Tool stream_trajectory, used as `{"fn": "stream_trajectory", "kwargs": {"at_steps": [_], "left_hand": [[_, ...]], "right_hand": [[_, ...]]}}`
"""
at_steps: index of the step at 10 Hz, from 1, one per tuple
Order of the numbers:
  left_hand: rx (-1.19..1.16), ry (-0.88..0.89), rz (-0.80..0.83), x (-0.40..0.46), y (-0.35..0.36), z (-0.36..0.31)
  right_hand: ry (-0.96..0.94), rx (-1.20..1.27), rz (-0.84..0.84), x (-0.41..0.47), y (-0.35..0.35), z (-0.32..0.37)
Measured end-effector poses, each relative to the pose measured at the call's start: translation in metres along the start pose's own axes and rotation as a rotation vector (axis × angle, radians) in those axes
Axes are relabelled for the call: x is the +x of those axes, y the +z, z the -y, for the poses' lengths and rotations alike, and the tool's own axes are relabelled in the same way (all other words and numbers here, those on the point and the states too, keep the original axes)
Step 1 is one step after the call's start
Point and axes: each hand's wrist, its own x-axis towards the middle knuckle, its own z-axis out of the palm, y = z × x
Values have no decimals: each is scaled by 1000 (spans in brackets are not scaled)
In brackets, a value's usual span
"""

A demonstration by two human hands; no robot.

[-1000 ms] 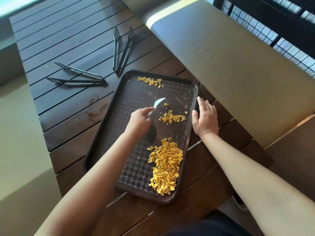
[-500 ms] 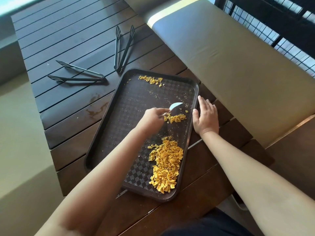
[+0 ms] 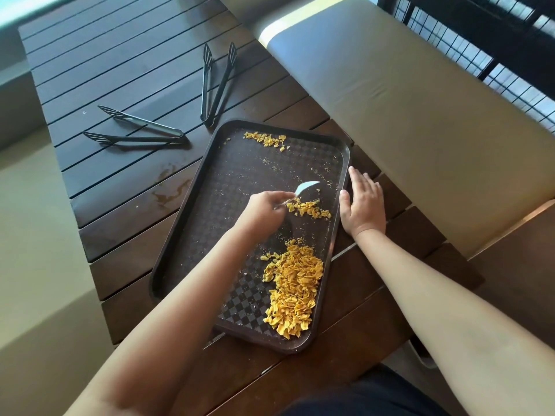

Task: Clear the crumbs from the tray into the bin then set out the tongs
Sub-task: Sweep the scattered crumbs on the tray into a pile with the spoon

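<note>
A dark brown tray [image 3: 192, 241] lies on the slatted wooden table. A big heap of yellow crumbs [image 3: 292, 285] sits at its near right corner, a small pile [image 3: 309, 210] at mid right and a thin strip [image 3: 265, 139] at the far edge. My left hand [image 3: 262, 210] grips a white plastic scraper [image 3: 304, 187] whose blade stands just behind the small pile. My right hand [image 3: 363, 204] lies flat with straight fingers against the tray's right rim. Two black tongs lie on the table beyond the tray, one pair [image 3: 141, 132] at the left and one pair [image 3: 214, 85] further back.
A beige cushioned bench [image 3: 420, 109] runs along the table's right side, with a dark railing [image 3: 492, 34] behind it. The table [image 3: 120, 55] has a wet stain [image 3: 171, 193] left of the tray. No bin is in view.
My left hand has swept the scraper to the right across the tray, gathering the small mid-right pile. My right hand has stayed at the rim.
</note>
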Motion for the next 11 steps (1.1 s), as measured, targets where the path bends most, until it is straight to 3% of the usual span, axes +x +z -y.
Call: {"fn": "stream_trajectory", "kwargs": {"at_steps": [2, 3, 5, 6, 7, 8, 10, 11], "left_hand": [[166, 37, 97, -7, 6, -4], [112, 45, 121, -18, 1, -1], [3, -101, -203, -24, -7, 26], [26, -104, -160, -27, -6, 30], [16, -90, 19, -37, 0, 25], [13, -71, 85, -42, 5, 25], [-49, -100, -199, -31, -1, 25], [-42, -104, -120, -30, 3, 23]], "right_hand": [[-4, -1, -3, -1, 0, 0], [-1, 3, -7, 0, -1, 1], [-2, 4, -7, -1, 0, 1], [-3, 0, -5, -1, 1, 0], [1, 3, -4, 0, 1, 0], [-3, 0, -7, -1, 1, 0], [-3, 1, -2, 0, 0, 0], [-2, -6, -2, -1, 0, 0]]}}
